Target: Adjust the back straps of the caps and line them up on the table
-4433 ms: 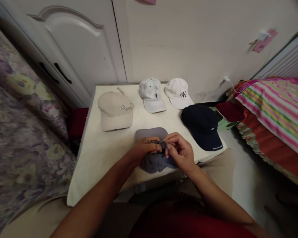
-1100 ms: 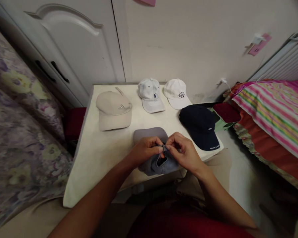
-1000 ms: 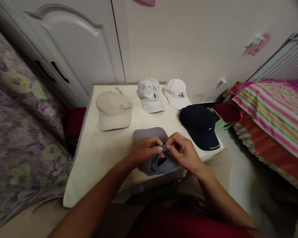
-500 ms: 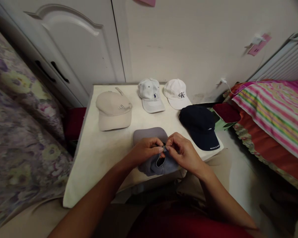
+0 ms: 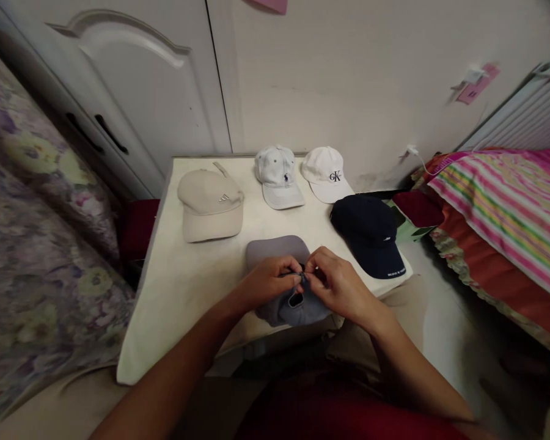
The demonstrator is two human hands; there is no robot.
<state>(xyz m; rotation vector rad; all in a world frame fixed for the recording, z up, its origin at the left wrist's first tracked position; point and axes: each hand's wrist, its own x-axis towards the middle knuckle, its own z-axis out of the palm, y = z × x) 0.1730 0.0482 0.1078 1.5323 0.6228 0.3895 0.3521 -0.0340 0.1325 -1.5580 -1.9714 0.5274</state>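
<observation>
A grey-blue baseball cap (image 5: 279,308) lies at the table's near edge, its brim pointing away from me and its back opening facing me. My left hand (image 5: 275,278) pinches the cap's back strap between thumb and fingers. Close against it, my right hand (image 5: 332,278) is closed in a pinch on the same strap, by what looks like a small buckle. The fingertips hide most of the strap and fastening. Right of my hands lies a navy cap (image 5: 366,232) with small white lettering on its brim.
On the cream-covered table (image 5: 165,299) are a beige cap (image 5: 211,205) at left, a pale blue cap (image 5: 277,174) and a white cap (image 5: 325,173) at the back. A wall and cabinet (image 5: 142,79) stand behind. A floral curtain (image 5: 36,244) hangs left; a bed (image 5: 508,214) stands right.
My right hand's fingers have shifted slightly at the strap, and less of the buckle shows between the fingertips. The caps stay in place.
</observation>
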